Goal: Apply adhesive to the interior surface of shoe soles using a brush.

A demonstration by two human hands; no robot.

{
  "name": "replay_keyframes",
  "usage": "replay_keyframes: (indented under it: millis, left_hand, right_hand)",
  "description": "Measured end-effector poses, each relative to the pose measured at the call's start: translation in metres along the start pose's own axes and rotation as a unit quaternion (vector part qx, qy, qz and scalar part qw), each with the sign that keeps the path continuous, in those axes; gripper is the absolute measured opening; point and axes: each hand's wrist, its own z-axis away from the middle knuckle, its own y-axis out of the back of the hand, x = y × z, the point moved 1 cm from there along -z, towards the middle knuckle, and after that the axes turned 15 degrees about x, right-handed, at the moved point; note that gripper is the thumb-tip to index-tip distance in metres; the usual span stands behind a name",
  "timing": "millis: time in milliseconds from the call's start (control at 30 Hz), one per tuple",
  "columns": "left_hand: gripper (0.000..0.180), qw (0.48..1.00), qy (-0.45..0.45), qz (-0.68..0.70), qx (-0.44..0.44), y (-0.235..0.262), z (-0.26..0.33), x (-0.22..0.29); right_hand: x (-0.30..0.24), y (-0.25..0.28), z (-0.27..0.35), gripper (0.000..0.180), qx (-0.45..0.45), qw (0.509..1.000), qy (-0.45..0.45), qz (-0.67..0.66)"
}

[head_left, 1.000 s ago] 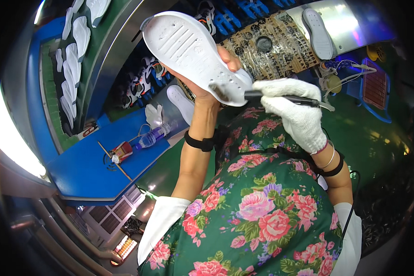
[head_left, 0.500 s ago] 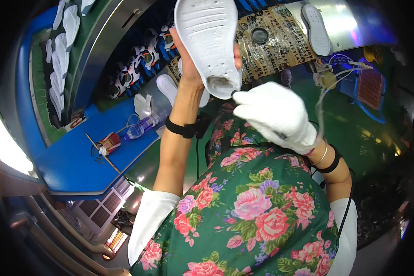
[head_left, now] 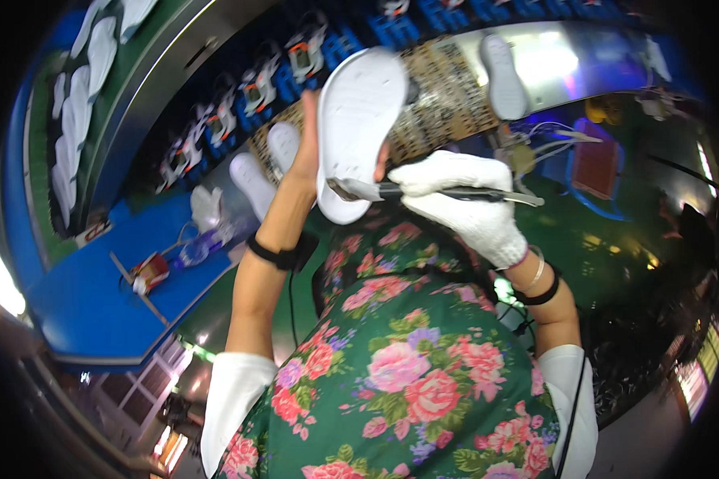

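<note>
A white shoe sole (head_left: 361, 120) is held up by my bare left hand (head_left: 305, 152), the thumb on one side and fingertips showing at the other. My right hand (head_left: 475, 219), in a white knitted glove, is closed around a brush (head_left: 389, 191) with a dark handle. The brush lies crosswise, its pale metal collar and brownish bristles over the narrow heel end of the sole. Blur hides whether the bristles touch it. Beyond my left wrist, two more pale soles (head_left: 253, 184) rest on the metal bench edge.
Shoe uppers (head_left: 257, 86) stand in a row on blue supports at the back. A taped brown sheet (head_left: 455, 88) covers part of the bench, with another sole (head_left: 503, 76) beside it. At left, a blue table (head_left: 80, 307) holds a bottle (head_left: 198, 249) and a glove (head_left: 208, 209).
The sole has come lower, nearer my body. My right hand has turned, so the brush, earlier mostly hidden behind the glove and sole, now shows lengthwise across the heel end. The whole view has shifted.
</note>
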Motion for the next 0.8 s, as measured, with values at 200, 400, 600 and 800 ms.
replay_keyframes:
  millis: [200,400,600,800]
  left_hand:
    - [0.074,0.976,-0.018,0.154,0.152,0.002,0.007,-0.031]
    - [0.056,0.990,-0.078,0.115,-0.018,-0.007,0.002,-0.035]
    - [0.054,0.988,-0.054,0.041,0.142,-0.016,0.018,-0.026]
    - [0.070,0.950,-0.069,0.296,0.075,-0.030,0.024,-0.020]
  right_hand:
    - [-0.005,0.003,-0.027,0.018,0.064,0.997,0.035,0.019]
    - [-0.010,0.006,-0.046,0.016,0.047,0.971,0.202,0.117]
    - [-0.020,0.004,-0.036,0.024,0.011,0.957,0.250,0.148]
    - [-0.034,0.002,-0.025,0.021,0.053,0.955,0.239,0.165]
